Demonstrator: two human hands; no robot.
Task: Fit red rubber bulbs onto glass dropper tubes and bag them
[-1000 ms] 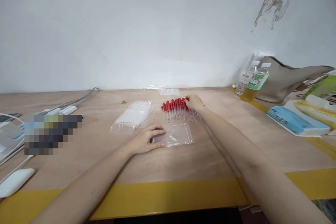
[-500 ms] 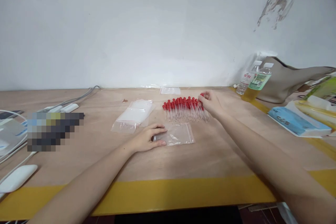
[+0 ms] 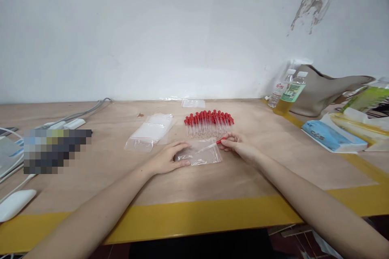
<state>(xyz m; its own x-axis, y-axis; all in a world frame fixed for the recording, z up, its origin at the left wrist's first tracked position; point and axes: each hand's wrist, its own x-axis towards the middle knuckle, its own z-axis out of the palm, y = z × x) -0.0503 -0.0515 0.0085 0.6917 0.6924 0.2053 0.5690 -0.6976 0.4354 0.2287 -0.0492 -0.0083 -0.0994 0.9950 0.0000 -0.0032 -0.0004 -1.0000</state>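
Note:
A clear zip bag (image 3: pixel 206 157) lies flat on the table. My left hand (image 3: pixel 165 159) grips its left end, thumb at the lower edge and fingers at the upper edge, with a gap between them. Between the fingertips of my right hand (image 3: pixel 238 145) is the red bulb of a dropper (image 3: pixel 219 141). Its clear tube points left across the bag's right end; whether it is inside or on top I cannot tell. Just behind the bag, several red-bulbed droppers (image 3: pixel 209 119) lie side by side in a row, bulbs toward the wall.
A stack of zip bags (image 3: pixel 153 129) lies to the left, and another small bag (image 3: pixel 193 103) near the wall. Cables and a power strip (image 3: pixel 74 124) are at far left. Two bottles (image 3: pixel 290 93), a grey bag (image 3: pixel 319 93) and a blue tissue pack (image 3: pixel 332 135) stand right.
My right hand has come from the right end of the dropper row toward me, bringing one dropper to the bag's right end. The left hand stays on the bag. The view shifted slightly.

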